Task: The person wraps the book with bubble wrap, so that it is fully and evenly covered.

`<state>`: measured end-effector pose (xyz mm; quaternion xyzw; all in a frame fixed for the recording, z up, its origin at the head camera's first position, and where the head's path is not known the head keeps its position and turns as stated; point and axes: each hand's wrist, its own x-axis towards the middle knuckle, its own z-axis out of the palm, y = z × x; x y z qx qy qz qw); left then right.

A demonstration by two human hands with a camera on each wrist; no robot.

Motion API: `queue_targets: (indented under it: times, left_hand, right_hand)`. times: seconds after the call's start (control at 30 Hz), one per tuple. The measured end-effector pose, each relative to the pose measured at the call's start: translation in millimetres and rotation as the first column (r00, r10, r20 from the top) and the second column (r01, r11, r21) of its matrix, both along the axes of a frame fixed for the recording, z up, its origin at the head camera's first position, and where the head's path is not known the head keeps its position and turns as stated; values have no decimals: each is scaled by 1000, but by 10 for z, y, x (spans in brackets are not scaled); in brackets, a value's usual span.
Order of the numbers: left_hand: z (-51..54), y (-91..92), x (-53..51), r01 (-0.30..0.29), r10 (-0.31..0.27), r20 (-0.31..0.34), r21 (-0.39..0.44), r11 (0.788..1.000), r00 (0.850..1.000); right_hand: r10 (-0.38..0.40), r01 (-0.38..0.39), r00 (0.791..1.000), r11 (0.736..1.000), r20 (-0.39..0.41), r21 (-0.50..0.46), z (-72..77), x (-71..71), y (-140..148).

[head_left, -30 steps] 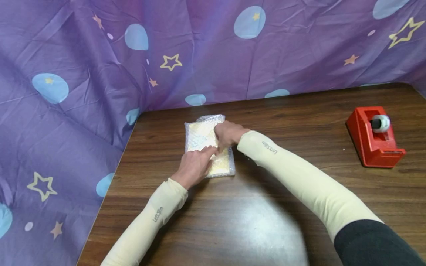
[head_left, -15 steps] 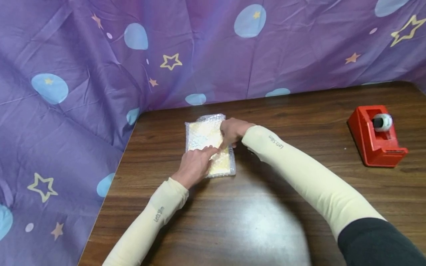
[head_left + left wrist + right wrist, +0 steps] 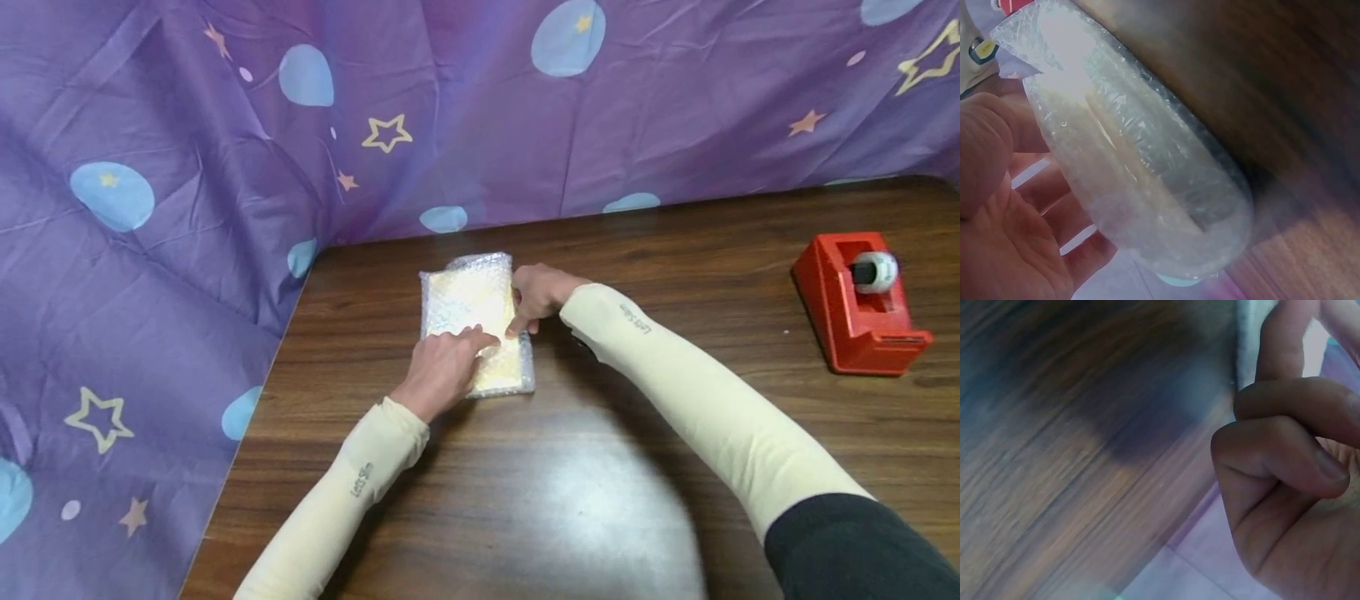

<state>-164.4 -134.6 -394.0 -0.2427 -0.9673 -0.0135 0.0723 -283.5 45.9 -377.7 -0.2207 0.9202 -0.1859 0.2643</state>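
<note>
A flat, pale yellow item wrapped in bubble wrap (image 3: 453, 296) lies on the wooden table in the head view. My left hand (image 3: 442, 367) rests on its near left part, the index finger pointing right across the top. In the left wrist view the fingers (image 3: 1041, 184) are spread and loosely bent against the bubble wrap (image 3: 1141, 162). At the package's right edge is my right hand (image 3: 538, 292), one digit touching the top surface. The lower fingers (image 3: 1272, 450) of that hand are curled in the right wrist view. Whether it pinches the wrap is hidden.
A red tape dispenser (image 3: 855, 308) with a roll of tape stands at the right of the table (image 3: 675, 275). Purple cloth (image 3: 480, 117) with stars and blue ovals hangs behind the table and along its left edge.
My right hand has slid right over the package, from near the left fingertips to the right edge. The left hand has stayed nearly still. The head view has tilted slightly.
</note>
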Motion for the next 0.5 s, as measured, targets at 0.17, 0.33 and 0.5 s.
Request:
queue_targets:
  times: [0.17, 0.33, 0.5]
  left_hand:
    - [25, -13, -1, -13, 14, 32, -14, 1000, 999]
    - [27, -8, -5, -13, 14, 58, -10, 1000, 998]
    - [22, 4, -12, -10, 11, 44, -5, 1000, 999]
  right_hand:
    - [-17, 17, 999, 999, 28, -31, -73, -20, 45]
    - [-8, 24, 991, 993, 137, -117, -157, -101, 137]
    - [-20, 61, 969, 985, 246, -163, -209, -187, 235]
